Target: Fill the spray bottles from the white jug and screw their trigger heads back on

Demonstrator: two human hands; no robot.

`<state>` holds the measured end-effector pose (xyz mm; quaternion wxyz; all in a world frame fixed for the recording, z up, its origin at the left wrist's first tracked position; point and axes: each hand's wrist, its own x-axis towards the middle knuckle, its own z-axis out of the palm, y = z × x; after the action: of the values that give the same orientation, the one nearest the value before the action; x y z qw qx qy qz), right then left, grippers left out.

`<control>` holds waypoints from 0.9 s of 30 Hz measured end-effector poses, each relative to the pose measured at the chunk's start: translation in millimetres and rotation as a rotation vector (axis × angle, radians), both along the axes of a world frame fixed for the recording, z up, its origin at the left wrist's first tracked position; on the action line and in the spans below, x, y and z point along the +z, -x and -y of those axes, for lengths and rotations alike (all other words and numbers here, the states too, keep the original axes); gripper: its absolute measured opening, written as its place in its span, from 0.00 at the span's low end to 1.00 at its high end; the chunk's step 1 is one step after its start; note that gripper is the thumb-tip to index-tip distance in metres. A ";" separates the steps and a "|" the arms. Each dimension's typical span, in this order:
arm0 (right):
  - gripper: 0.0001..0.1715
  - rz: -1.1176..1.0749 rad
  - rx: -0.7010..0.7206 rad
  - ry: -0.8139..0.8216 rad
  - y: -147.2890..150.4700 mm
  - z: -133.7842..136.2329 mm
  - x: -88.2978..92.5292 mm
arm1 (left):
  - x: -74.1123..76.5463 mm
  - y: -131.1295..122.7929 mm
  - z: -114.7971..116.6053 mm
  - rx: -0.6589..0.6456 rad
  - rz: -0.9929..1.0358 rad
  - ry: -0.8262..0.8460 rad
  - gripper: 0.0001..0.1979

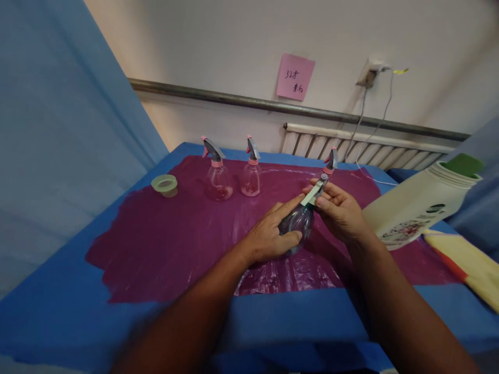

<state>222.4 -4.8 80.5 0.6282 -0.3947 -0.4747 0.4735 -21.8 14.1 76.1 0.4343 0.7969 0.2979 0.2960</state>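
A dark clear spray bottle with a pale green and grey spray head leans over the purple sheet. Around its round body wraps my left hand. My right hand pinches the spray head at the neck. Behind my right hand is another spray bottle with a grey and pink head, its lower part hidden. Two clear bottles with pink collars, one left of the other, stand upright at the back with a little pink in them.
A green cup sits at the left. A large cream jug stands tilted in view at the right, beside a yellow and red cloth. Behind the blue table are a rail, a radiator and hanging cables; a blue curtain borders the left.
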 end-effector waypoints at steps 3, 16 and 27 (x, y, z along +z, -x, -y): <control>0.35 -0.009 -0.013 -0.013 0.9 -1.5 0.3 | 2.2 -1.2 3.2 0.012 -0.024 -0.015 0.48; 0.43 -0.011 -0.181 0.003 17.0 -5.9 -18.3 | 0.8 -3.4 7.5 0.019 -0.062 -0.070 0.48; 0.39 0.021 -0.042 -0.075 6.4 5.2 -1.2 | 9.3 -0.7 8.1 0.059 -0.052 -0.027 0.49</control>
<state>216.0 -10.1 79.2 0.6474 -0.3857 -0.4902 0.4380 -21.1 6.0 85.3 0.4066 0.8011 0.3285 0.2917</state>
